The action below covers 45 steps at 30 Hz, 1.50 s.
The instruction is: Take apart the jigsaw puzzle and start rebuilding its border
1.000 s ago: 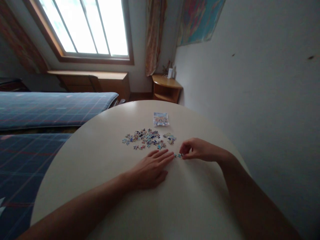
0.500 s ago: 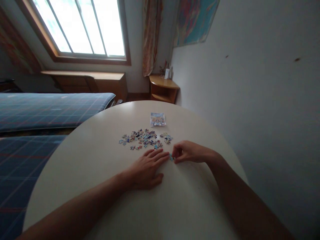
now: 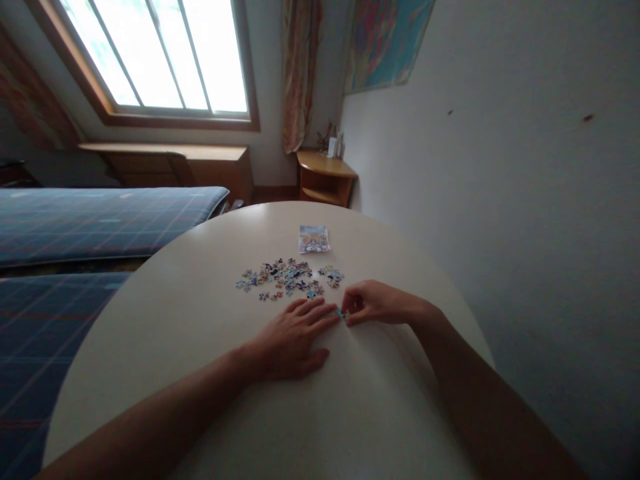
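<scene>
My left hand point(image 3: 299, 339) lies flat on the white round table point(image 3: 200, 320), fingers stretched out to the right. Its fingertips reach the edge of a small light-blue puzzle piece point(image 3: 341, 313). On the other side of that piece, my right hand point(image 3: 373, 303) pinches it between thumb and forefinger, and the fingers partly cover it. Just beyond both hands spreads a loose heap of puzzle pieces point(image 3: 287, 272), mostly blue and white. To its right is a smaller cluster of pieces point(image 3: 332, 275).
Behind the heap lies a small printed picture sheet point(image 3: 314, 239). A white wall point(image 3: 500, 200) runs close along the table's right side. Beds with blue plaid covers point(image 3: 100, 220) stand to the left. A wooden corner shelf point(image 3: 327, 164) is past the table's far edge.
The whole view has shifted very slightly. My right thumb and forefinger have moved a little at the light-blue piece, while my left hand stays flat in place.
</scene>
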{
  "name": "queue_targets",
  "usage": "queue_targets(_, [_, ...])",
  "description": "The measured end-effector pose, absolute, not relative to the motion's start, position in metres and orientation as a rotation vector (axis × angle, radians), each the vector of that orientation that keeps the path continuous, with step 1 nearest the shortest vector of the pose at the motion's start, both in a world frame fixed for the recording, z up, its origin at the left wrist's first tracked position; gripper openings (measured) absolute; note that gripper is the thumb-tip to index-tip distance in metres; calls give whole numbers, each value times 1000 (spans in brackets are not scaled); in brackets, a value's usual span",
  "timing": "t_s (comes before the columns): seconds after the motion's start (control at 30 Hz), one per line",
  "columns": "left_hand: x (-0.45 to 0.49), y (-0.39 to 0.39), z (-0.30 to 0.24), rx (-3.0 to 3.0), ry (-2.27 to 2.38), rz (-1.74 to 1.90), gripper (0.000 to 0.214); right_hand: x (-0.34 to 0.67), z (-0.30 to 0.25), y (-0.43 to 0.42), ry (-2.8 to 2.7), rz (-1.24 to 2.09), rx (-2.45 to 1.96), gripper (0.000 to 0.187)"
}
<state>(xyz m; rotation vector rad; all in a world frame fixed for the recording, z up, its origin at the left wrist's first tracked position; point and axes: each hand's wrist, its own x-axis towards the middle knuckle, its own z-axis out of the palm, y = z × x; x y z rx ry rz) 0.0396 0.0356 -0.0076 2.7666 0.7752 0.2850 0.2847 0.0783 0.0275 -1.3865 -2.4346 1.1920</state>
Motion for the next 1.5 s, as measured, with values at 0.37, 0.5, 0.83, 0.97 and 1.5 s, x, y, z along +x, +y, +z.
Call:
queue_targets(0.37, [39, 36, -9, 2753, 780, 308, 62, 287, 29, 79, -2409, 1181, -1439, 21])
queue_targets(0.5, [39, 36, -11, 2750, 773, 313, 63, 287, 28, 79, -2435, 1162, -1433, 21])
queue_targets(0.83, [39, 36, -10, 2773, 768, 302, 60, 287, 27, 78, -2451, 1092, -1452, 15])
queue_targets(0.97, [39, 37, -11, 2766, 771, 314, 64, 287, 29, 77, -2465, 1104, -1441, 16])
queue_targets(1.5, [40, 36, -8, 2785, 790, 259, 61, 284, 32, 76, -2497, 1060, -1461, 18])
